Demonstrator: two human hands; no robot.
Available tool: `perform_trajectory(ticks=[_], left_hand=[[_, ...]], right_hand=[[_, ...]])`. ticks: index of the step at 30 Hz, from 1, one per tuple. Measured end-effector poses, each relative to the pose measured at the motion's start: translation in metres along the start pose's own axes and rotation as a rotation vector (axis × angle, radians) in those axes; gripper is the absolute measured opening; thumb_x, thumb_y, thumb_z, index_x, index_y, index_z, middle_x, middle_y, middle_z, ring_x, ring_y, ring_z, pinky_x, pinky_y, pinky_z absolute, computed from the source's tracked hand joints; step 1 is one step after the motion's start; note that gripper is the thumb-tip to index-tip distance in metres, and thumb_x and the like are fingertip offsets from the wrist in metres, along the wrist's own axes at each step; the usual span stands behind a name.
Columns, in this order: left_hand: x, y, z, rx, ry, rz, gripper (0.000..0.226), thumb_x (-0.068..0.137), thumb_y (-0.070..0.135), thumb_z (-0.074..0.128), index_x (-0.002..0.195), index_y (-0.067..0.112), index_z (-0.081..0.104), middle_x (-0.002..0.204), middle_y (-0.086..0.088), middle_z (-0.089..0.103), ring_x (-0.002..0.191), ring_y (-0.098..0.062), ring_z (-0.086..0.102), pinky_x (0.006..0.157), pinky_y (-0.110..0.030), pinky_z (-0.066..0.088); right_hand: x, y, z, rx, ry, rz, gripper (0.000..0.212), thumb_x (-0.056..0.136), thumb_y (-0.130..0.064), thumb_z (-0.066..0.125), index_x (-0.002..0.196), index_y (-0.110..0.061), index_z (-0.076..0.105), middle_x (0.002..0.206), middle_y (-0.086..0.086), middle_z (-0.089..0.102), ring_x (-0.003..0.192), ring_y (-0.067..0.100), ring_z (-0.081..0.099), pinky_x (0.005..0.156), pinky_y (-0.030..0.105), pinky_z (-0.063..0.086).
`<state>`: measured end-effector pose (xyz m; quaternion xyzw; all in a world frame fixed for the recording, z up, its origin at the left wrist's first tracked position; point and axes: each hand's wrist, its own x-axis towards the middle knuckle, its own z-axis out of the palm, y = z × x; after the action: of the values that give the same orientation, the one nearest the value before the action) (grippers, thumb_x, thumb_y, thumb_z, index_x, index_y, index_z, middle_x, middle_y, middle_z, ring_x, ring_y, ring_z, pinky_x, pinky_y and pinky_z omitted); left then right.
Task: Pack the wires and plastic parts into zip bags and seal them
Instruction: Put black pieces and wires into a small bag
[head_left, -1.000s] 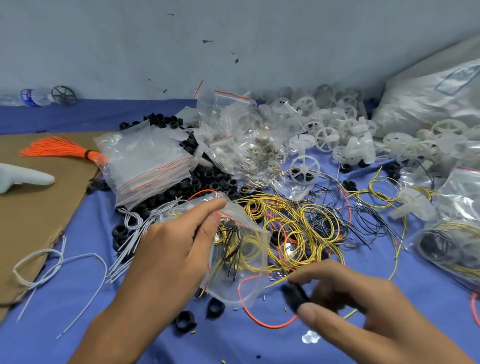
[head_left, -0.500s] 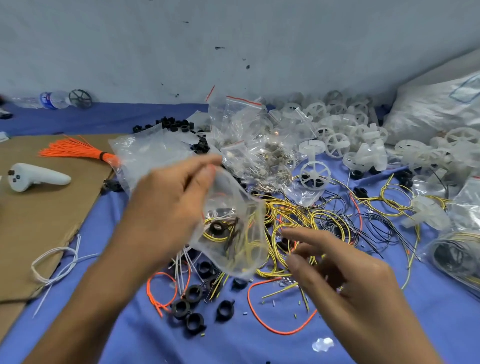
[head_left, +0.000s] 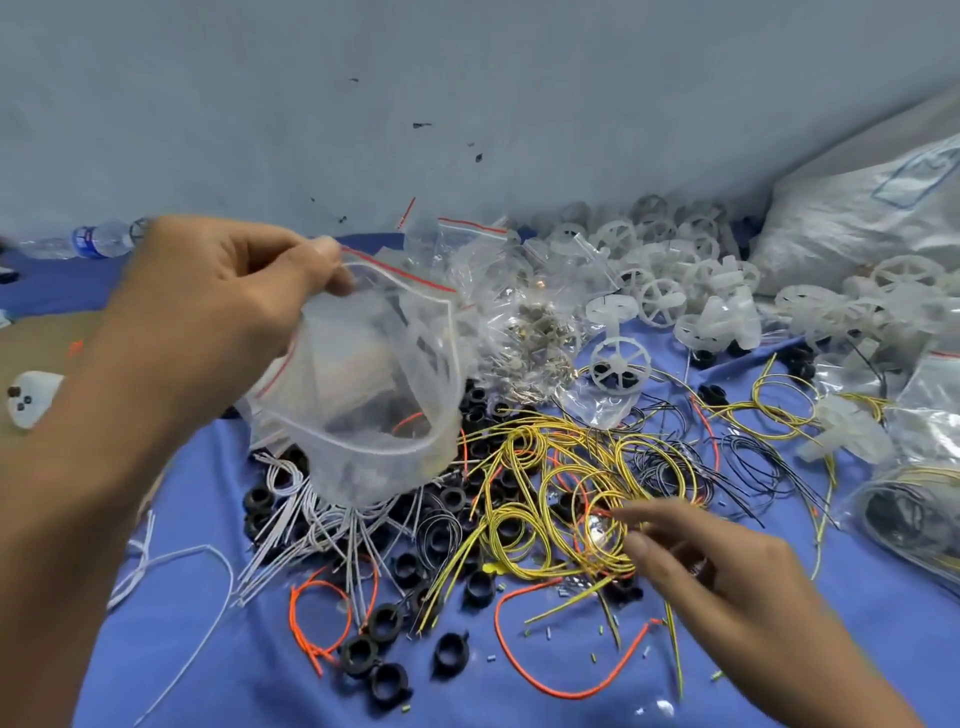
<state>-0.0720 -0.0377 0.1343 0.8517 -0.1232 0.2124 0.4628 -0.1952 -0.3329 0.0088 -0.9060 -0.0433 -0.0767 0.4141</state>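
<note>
My left hand (head_left: 228, 291) pinches the red-striped rim of a clear zip bag (head_left: 374, 384) and holds it up in the air with its mouth gaping open. The bag looks nearly empty. Below it lie coiled yellow wires (head_left: 550, 493), thin black wires (head_left: 691, 467), white wires (head_left: 322, 530), orange wires (head_left: 322, 618) and black plastic rings (head_left: 374, 654) on the blue cloth (head_left: 218, 670). My right hand (head_left: 711, 577) reaches over the yellow wire coils with fingers stretched out, fingertips touching the wires. White plastic wheels (head_left: 621, 364) are heaped behind.
A pile of empty and filled zip bags (head_left: 519, 312) sits at the centre back. More filled bags (head_left: 914, 499) lie at the right, under a big white sack (head_left: 862, 223). Brown cardboard with a white controller (head_left: 31, 397) is at the left, a water bottle (head_left: 98, 240) behind.
My left hand has lifted the bag higher and its mouth now hangs wide open. My right hand has moved forward onto the yellow wires. The view has tilted down.
</note>
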Motion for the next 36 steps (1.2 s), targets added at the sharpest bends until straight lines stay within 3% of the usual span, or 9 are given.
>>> perform_trajectory(ticks=[5, 9, 11, 14, 22, 25, 29, 32, 36], left_hand=[[-0.002, -0.002, -0.006, -0.117, 0.034, -0.060, 0.032, 0.085, 0.057, 0.061, 0.086, 0.030, 0.078, 0.046, -0.013, 0.047, 0.043, -0.035, 0.043, 0.044, -0.027, 0.034], [-0.005, -0.013, -0.011, -0.122, 0.016, -0.072, 0.056, 0.076, 0.080, 0.059, 0.098, 0.032, 0.078, 0.070, -0.029, 0.063, 0.052, -0.036, 0.048, 0.058, -0.055, 0.052], [-0.008, -0.017, -0.013, -0.119, 0.008, -0.078, 0.063, 0.074, 0.086, 0.055, 0.101, 0.033, 0.077, 0.074, -0.026, 0.066, 0.056, -0.041, 0.051, 0.059, -0.039, 0.049], [-0.016, -0.015, -0.009, -0.076, -0.036, -0.046, 0.057, 0.078, 0.082, 0.053, 0.101, 0.036, 0.076, 0.048, 0.001, 0.054, 0.040, -0.011, 0.040, 0.045, -0.012, 0.031], [-0.031, -0.006, 0.000, 0.059, -0.032, 0.001, 0.033, 0.082, 0.068, 0.052, 0.094, 0.048, 0.074, 0.050, -0.004, 0.053, 0.042, -0.010, 0.042, 0.037, -0.029, 0.039], [-0.033, -0.002, 0.004, 0.053, -0.046, -0.008, 0.028, 0.081, 0.065, 0.054, 0.092, 0.048, 0.074, 0.050, -0.009, 0.053, 0.042, -0.009, 0.041, 0.040, -0.037, 0.037], [-0.029, 0.004, 0.011, 0.044, -0.068, -0.006, 0.018, 0.086, 0.050, 0.056, 0.092, 0.047, 0.073, 0.046, 0.004, 0.051, 0.040, -0.003, 0.046, 0.043, -0.015, 0.035], [-0.023, 0.004, 0.018, 0.043, -0.102, -0.035, 0.022, 0.086, 0.050, 0.056, 0.088, 0.041, 0.075, 0.045, 0.010, 0.048, 0.043, -0.002, 0.043, 0.051, -0.025, 0.039], [-0.017, 0.000, 0.025, 0.055, -0.113, -0.043, 0.022, 0.096, 0.037, 0.063, 0.079, 0.034, 0.076, 0.047, 0.016, 0.055, 0.045, 0.001, 0.048, 0.050, -0.016, 0.037]], right_hand=[[0.074, 0.052, -0.022, -0.208, 0.095, 0.027, 0.014, 0.093, -0.028, 0.063, 0.104, -0.032, 0.070, 0.079, -0.022, 0.066, 0.070, 0.002, 0.063, 0.069, 0.034, 0.051], [0.138, 0.094, -0.040, -0.305, 0.111, 0.093, 0.022, 0.098, -0.026, 0.057, 0.118, -0.023, 0.067, 0.108, -0.006, 0.069, 0.089, 0.016, 0.061, 0.078, 0.034, 0.048], [0.165, 0.107, -0.041, -0.364, 0.086, 0.111, 0.028, 0.099, -0.026, 0.056, 0.126, -0.021, 0.062, 0.125, 0.000, 0.065, 0.099, 0.020, 0.059, 0.084, 0.033, 0.045], [0.202, 0.114, -0.032, -0.512, 0.041, 0.129, 0.046, 0.101, -0.026, 0.049, 0.146, -0.021, 0.041, 0.148, 0.007, 0.045, 0.126, 0.030, 0.050, 0.095, 0.044, 0.045], [0.218, 0.110, -0.010, -0.498, 0.019, 0.160, 0.037, 0.102, -0.017, 0.049, 0.138, -0.011, 0.050, 0.138, 0.016, 0.054, 0.121, 0.035, 0.052, 0.093, 0.043, 0.046], [0.202, 0.092, -0.026, -0.358, 0.109, 0.113, 0.031, 0.101, -0.017, 0.052, 0.132, -0.013, 0.058, 0.126, 0.012, 0.063, 0.108, 0.029, 0.060, 0.083, 0.038, 0.047], [0.173, 0.035, -0.058, 0.288, 0.172, -0.033, 0.025, 0.098, -0.004, 0.056, 0.121, -0.007, 0.064, 0.098, 0.005, 0.070, 0.074, 0.010, 0.063, 0.065, 0.026, 0.055], [0.147, -0.021, -0.080, 0.744, -0.011, -0.165, 0.028, 0.091, -0.010, 0.060, 0.118, -0.007, 0.067, 0.096, 0.006, 0.072, 0.075, 0.016, 0.062, 0.061, 0.021, 0.054], [0.122, -0.078, -0.085, 0.879, -0.324, -0.228, 0.036, 0.085, -0.017, 0.069, 0.120, -0.006, 0.068, 0.099, 0.012, 0.071, 0.072, 0.020, 0.059, 0.060, 0.024, 0.055]])
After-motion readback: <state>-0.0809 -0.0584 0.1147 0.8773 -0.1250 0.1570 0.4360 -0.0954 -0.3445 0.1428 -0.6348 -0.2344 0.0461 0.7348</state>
